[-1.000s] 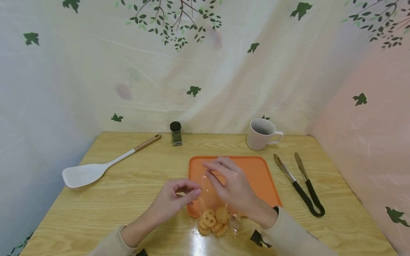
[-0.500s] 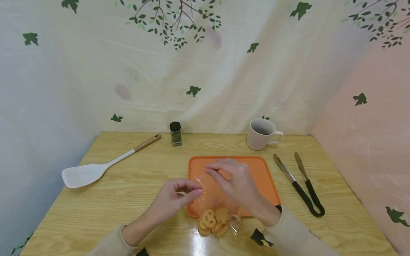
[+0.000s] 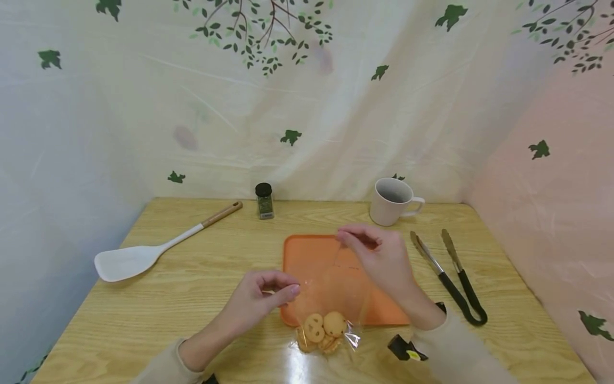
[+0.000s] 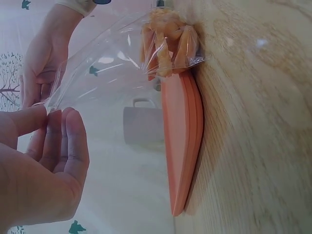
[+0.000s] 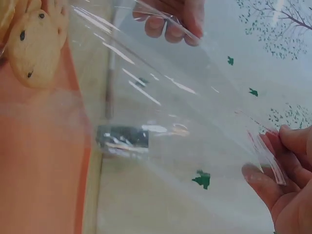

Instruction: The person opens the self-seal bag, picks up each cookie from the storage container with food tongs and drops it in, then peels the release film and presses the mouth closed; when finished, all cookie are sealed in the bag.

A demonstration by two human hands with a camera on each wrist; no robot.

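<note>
A clear plastic bag [image 3: 354, 337] with several round, golden cookies [image 3: 314, 327] in its bottom stands at the front edge of an orange tray [image 3: 390, 316]. My left hand [image 3: 264, 300] pinches the bag's left edge between thumb and forefinger. Higher up and farther right, my right hand [image 3: 379, 258] pinches the opposite side of the bag's top. Between both hands the film [image 5: 161, 102] is stretched out, as the right wrist view shows. One cookie [image 5: 36, 48] there has dark holes like a face. The left wrist view has the cookies bunched low in the bag.
A white spatula [image 3: 129, 263] with a wooden handle lies at the left. Behind the tray stand a black-capped spice jar [image 3: 265, 202] and a pale mug [image 3: 389, 202]. Black-handled tongs [image 3: 455, 290] lie spread at the right. Printed curtains [image 3: 230, 106] enclose the wooden table.
My right hand has moved right and away from the left hand, drawing the bag's top wider. The left hand holds nearly the same place, and the cookies have barely shifted.
</note>
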